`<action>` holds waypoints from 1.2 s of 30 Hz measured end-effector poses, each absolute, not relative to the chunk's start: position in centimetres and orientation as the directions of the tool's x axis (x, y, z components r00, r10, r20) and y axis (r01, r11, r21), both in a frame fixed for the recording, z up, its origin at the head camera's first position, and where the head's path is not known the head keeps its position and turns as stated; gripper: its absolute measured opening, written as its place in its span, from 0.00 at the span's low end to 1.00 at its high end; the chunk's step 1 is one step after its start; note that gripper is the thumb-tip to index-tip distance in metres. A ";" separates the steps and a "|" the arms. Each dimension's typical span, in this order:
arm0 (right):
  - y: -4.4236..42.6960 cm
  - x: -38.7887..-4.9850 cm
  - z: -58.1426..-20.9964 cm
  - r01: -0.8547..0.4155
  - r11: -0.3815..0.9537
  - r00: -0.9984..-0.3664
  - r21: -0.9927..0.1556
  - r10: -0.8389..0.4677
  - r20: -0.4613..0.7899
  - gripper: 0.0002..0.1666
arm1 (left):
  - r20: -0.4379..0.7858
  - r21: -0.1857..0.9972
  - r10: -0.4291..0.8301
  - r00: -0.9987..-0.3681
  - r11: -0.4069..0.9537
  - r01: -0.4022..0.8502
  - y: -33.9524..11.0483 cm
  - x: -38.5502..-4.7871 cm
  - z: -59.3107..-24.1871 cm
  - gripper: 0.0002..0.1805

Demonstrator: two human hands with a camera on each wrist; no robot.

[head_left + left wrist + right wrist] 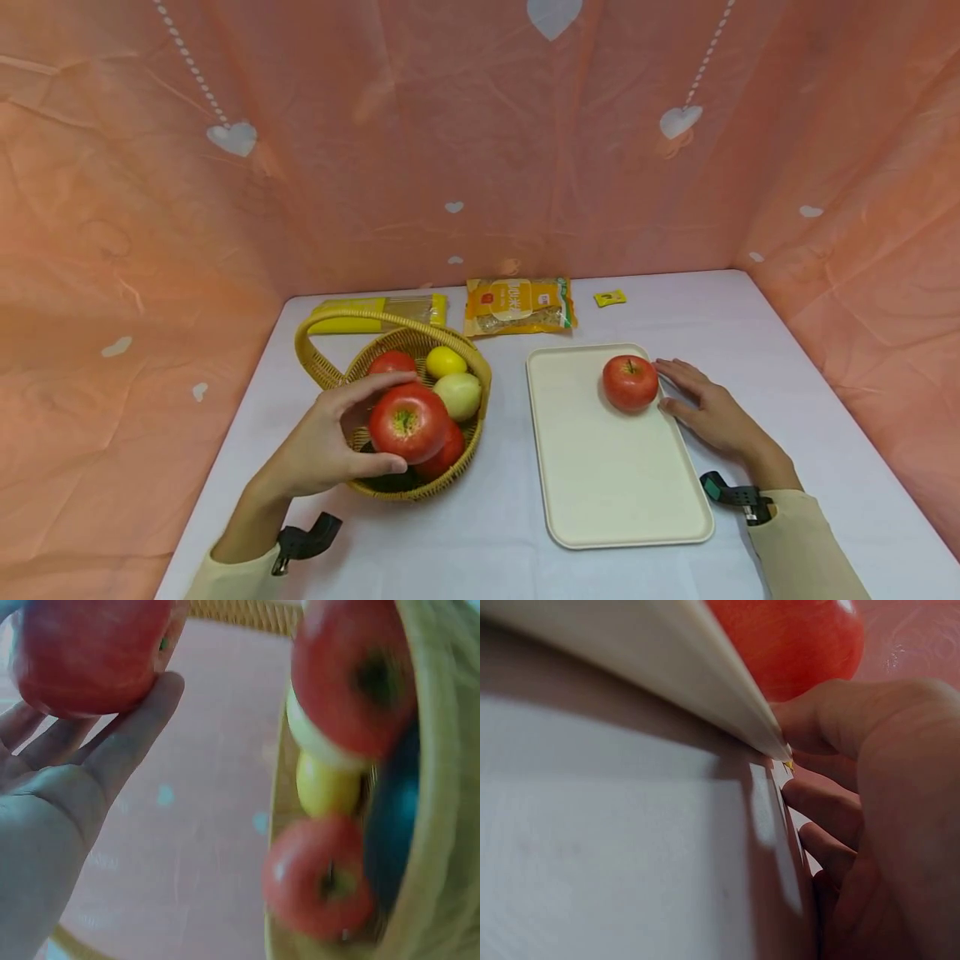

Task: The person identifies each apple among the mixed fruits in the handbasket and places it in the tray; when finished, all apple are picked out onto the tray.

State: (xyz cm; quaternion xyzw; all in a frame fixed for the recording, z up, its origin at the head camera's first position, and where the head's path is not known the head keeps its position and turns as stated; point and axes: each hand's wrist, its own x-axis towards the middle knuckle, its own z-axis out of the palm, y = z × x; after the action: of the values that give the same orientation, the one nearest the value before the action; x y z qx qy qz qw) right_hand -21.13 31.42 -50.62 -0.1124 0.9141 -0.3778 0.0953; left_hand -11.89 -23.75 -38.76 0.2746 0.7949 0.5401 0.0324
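Nearest the camera are a person's pale sleeves (232, 579), each with a black wrist device (309, 537) beyond its cuff. The left hand (326, 437) is curled round the held apple (408, 422), thumb below and fingers above, over the left front part of the wicker basket (408, 494). In the left wrist view that apple is apart from the fruit lying in the basket.

Inside the basket are a back apple (392, 362), a front apple (442, 454), a lemon (445, 362), a pale green fruit (457, 395) and a dark thing (394, 817) that is hard to identify.

To the right of the basket, on the counter (495, 533), lies a cream tray (622, 492). The tray apple (630, 383) sits near its edge farthest from the basket. There the right hand (708, 412) rests with loose fingers, gripping nothing that shows; I cannot tell whether it touches that apple.

The work looks partly done: one apple is on the tray, two are in the basket, and the held one is not yet set down. Whether it is leaving or entering the basket, I cannot tell. Behind the basket, a noodle pack (408, 307) lies flat.
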 end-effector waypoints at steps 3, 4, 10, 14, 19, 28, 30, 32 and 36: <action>31.4 -21.2 -50.6 -0.129 0.689 -0.956 -0.713 -0.278 -0.097 0.44 | 0.256 0.878 0.512 -0.820 0.232 0.419 -22.4 -11.5 -38.8 0.47; 31.4 -21.2 -50.6 -0.128 0.690 -0.956 -0.712 -0.278 -0.097 0.44 | 0.259 0.877 0.525 -0.811 0.224 0.426 -21.9 -11.4 -38.9 0.47; 31.4 -21.1 -50.5 -0.138 0.691 -0.957 -0.710 -0.277 -0.084 0.43 | 0.292 0.863 0.598 -0.747 0.173 0.476 -18.6 -11.6 -39.4 0.49; 31.4 -21.1 -50.5 -0.142 0.682 -0.956 -0.718 -0.282 -0.079 0.43 | 0.297 0.866 0.636 -0.712 0.135 0.482 -16.2 -12.1 -39.8 0.46; 31.4 -21.1 -50.5 -0.139 0.685 -0.955 -0.715 -0.284 -0.087 0.43 | 0.261 0.879 0.647 -0.716 0.148 0.454 -13.3 -12.5 -40.4 0.44; 31.4 -21.2 -50.4 -0.129 0.691 -0.954 -0.711 -0.282 -0.101 0.44 | 0.212 0.906 0.607 -0.766 0.171 0.387 -8.5 -13.5 -42.2 0.43; 31.4 -21.1 -50.5 -0.129 0.689 -0.955 -0.714 -0.281 -0.098 0.44 | 0.212 0.916 0.584 -0.783 0.160 0.367 -7.4 -13.8 -42.7 0.43; 31.4 -21.1 -50.5 -0.130 0.688 -0.955 -0.714 -0.280 -0.095 0.43 | 0.205 0.931 0.545 -0.813 0.147 0.334 -6.3 -14.0 -43.2 0.43; 31.3 -21.1 -50.4 -0.132 0.688 -0.956 -0.714 -0.279 -0.093 0.43 | 0.183 0.958 0.436 -0.881 0.122 0.260 -4.2 -14.7 -44.3 0.43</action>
State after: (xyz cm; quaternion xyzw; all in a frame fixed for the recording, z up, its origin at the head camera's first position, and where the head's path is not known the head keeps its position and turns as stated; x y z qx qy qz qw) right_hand -21.07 31.32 -50.41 -0.1125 0.9135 -0.3786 0.0974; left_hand -14.70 -4.24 -44.26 0.2333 0.7455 0.6203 0.0712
